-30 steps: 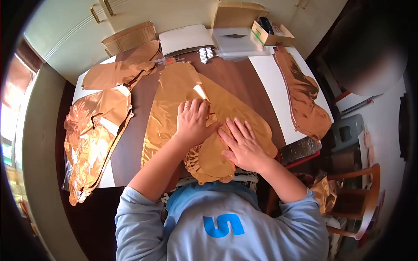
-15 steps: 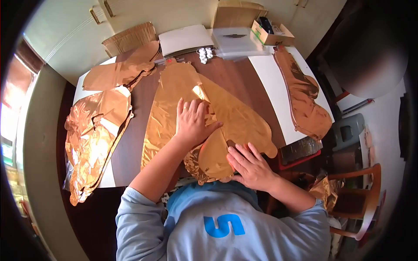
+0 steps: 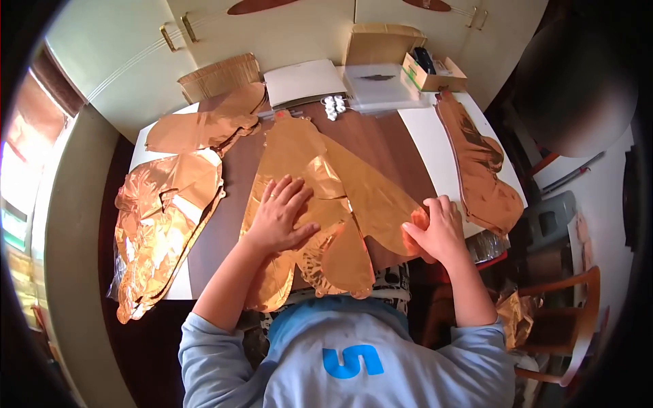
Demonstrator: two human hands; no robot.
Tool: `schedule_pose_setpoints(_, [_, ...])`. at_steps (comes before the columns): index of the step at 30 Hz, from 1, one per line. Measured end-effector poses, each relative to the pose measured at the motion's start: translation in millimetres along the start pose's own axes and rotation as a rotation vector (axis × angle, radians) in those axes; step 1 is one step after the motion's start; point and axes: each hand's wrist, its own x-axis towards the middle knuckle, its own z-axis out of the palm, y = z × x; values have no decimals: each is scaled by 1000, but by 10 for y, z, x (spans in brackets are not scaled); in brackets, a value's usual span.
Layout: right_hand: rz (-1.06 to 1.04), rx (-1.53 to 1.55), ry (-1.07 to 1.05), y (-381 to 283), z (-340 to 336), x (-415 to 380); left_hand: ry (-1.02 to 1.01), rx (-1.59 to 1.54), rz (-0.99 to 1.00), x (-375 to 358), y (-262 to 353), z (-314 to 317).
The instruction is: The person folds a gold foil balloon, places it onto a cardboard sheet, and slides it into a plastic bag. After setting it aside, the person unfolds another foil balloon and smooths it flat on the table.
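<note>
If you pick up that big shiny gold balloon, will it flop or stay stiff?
Probably floppy: the balloon lies flat and creased on the table, and its edge bends where the right hand pinches it. It looks thin, so likely light. The glossy foil may slide under the flat left hand.

Domestic room, probably a dining area. A dark wooden tabletop (image 3: 381, 146) stands against cream cupboard doors (image 3: 272, 30) with brass handles (image 3: 190, 27); a wooden chair (image 3: 568, 319) stands at right and a bright window (image 3: 17, 170) at left. Cardboard boxes (image 3: 381, 42) and copper foil balloons (image 3: 163, 217) cover the surface.
</note>
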Motion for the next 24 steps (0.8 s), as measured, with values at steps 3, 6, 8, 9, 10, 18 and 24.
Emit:
schedule_pose_setpoints(3, [133,111,-132,-3,37,97,16,-16,8,5,-18,30])
schedule_pose_setpoints(6, [173,161,-238,-18,65,145,31,-29,19,17,-26,54])
schedule_pose_setpoints(8, [181,158,-319,-34,79,179,24,-34,11,18,-6,32])
schedule_pose_setpoints(9, [157,113,-216,-78,82,164,26,-35,13,14,-7,35])
schedule_pose_setpoints(10, [133,67,-113,-144,80,138,29,-36,16,13,-10,42])
schedule_pose_setpoints(18, [272,-4,-393,-93,-82,297,40,-39,14,9,6,60])
schedule_pose_setpoints(24, [181,420,-356,-377,-254,236,36,-33,-13,-13,0,55])
